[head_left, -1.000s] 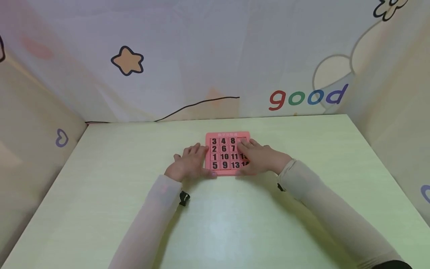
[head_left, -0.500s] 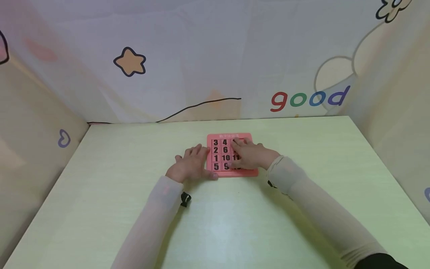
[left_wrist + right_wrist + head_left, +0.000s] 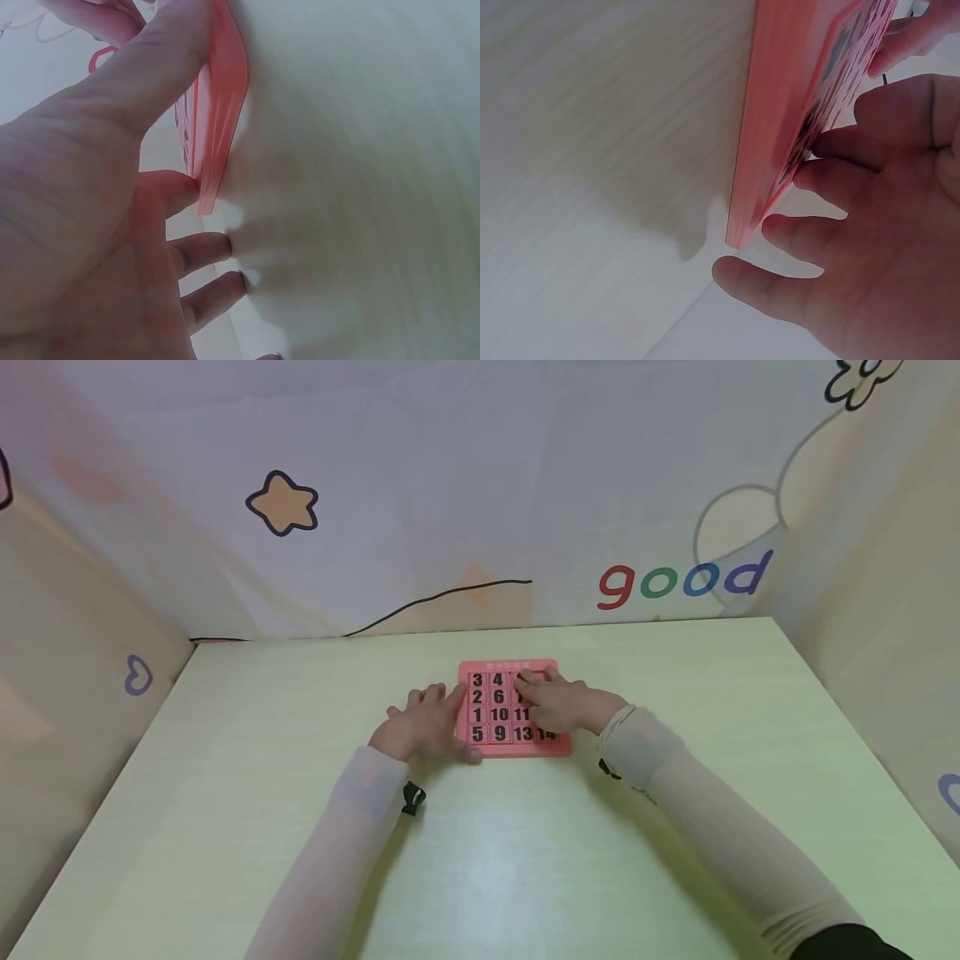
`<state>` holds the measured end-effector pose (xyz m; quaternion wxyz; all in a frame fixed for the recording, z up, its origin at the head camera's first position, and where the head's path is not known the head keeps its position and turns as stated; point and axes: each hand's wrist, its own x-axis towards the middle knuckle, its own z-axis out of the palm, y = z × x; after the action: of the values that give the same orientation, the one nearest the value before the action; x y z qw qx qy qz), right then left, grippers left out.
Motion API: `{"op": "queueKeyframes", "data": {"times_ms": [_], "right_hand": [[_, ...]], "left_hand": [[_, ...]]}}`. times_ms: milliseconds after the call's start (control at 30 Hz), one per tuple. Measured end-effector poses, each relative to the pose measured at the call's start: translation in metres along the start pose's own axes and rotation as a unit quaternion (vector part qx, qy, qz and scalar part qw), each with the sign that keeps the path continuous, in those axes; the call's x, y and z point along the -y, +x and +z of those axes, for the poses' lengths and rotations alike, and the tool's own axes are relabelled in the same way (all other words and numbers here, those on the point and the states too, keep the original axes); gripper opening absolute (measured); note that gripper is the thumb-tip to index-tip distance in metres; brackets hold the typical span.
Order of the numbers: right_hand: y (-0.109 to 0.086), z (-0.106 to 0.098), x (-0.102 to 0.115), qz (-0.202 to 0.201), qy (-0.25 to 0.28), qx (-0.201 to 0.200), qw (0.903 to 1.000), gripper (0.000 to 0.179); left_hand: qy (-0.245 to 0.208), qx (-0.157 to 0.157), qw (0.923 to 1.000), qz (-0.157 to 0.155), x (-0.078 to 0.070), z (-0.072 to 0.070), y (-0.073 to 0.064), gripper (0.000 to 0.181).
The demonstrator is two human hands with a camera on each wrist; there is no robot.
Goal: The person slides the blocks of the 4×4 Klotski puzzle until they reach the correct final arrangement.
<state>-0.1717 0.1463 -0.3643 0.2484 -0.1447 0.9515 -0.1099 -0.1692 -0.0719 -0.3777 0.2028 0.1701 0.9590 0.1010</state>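
A pink number slide puzzle lies flat on the table, black numerals on its tiles. At its left side my left hand holds the frame, thumb at the near left corner and index finger against the left edge; the other fingers spread away from it. My right hand reaches over the puzzle's right side, fingertips on or just above the upper tiles. It hides several tiles there. The right wrist view shows the right fingers loosely extended beside the puzzle's side wall, with nothing gripped.
The pale green table spreads around the puzzle. Behind it hangs a backdrop cloth with a star and the word "good". More printed cloth bounds the right side.
My right hand has moved left over the puzzle, then drawn its thumb in, uncovering the lower tiles. My left hand stays at the left edge.
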Motion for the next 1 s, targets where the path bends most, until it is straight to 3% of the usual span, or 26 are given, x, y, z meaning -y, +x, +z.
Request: {"op": "queueKeyframes", "data": {"times_ms": [267,667,1000], "right_hand": [[-0.001,-0.001,-0.002,-0.002,-0.009,-0.004,0.9999,0.057],[-0.009,-0.002,-0.019,0.010,-0.019,-0.015,0.9997,0.058],[-0.014,0.002,-0.026,0.025,0.016,-0.021,0.9993,0.064]], "left_hand": [[0.010,0.013,0.9998,-0.013,-0.003,-0.002,0.000,0.113],[0.010,0.011,0.9999,-0.008,-0.007,-0.005,-0.001,0.113],[0.012,0.002,0.9999,-0.003,-0.004,-0.003,0.000,0.114]]}}
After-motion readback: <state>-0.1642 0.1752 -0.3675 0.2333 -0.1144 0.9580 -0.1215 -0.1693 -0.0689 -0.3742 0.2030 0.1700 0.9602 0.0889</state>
